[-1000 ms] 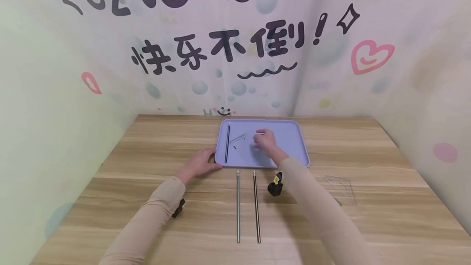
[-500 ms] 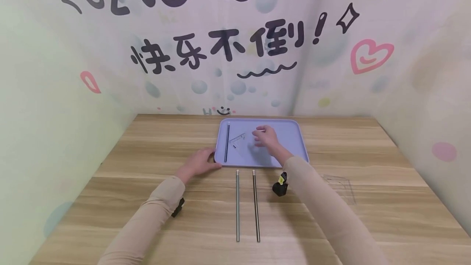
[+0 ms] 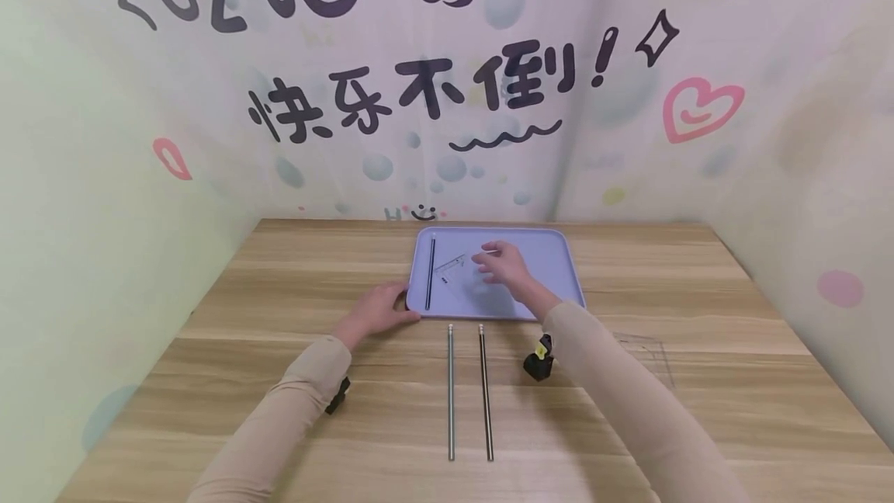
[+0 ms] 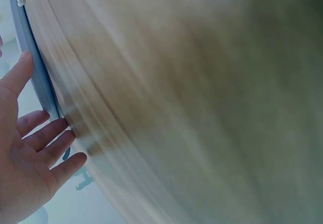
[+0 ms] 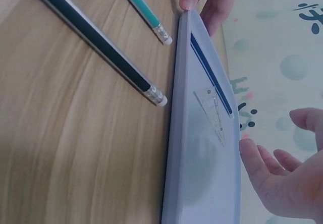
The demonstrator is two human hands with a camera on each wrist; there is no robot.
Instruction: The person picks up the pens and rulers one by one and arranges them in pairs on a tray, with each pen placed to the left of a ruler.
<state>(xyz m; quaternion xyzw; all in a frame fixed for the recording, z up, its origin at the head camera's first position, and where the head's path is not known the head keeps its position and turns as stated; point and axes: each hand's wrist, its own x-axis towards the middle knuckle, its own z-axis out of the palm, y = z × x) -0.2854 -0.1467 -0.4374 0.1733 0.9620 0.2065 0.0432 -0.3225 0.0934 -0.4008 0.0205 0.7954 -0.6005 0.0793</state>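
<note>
My left hand [image 3: 379, 309] rests against the front left corner of the lavender tray [image 3: 545, 270], its fingers spread along the side and the thumb at the front edge. Above the middle of that tray hovers my right hand [image 3: 504, 264], fingers loosely bent and apart, with nothing held. Inside the tray's left side lies a dark blue pencil [image 3: 430, 274]. A clear triangular set square [image 5: 212, 110] lies next to it, left of my right fingers. In front of the tray, a teal pencil [image 3: 451, 394] and a black pencil [image 3: 486, 394] lie side by side, eraser ends toward it.
Another clear set square [image 3: 653, 355] lies on the wooden table [image 3: 335, 254], partly behind my right sleeve [image 3: 628, 402]. A printed wall cloth [image 3: 349, 177] stands just behind the tray. Black wrist mounts [image 3: 539, 363] show under the sleeves.
My right hand has shifted slightly left over the tray, and its fingers look more spread. The left hand, tray, pencils and set square in the tray have stayed in place.
</note>
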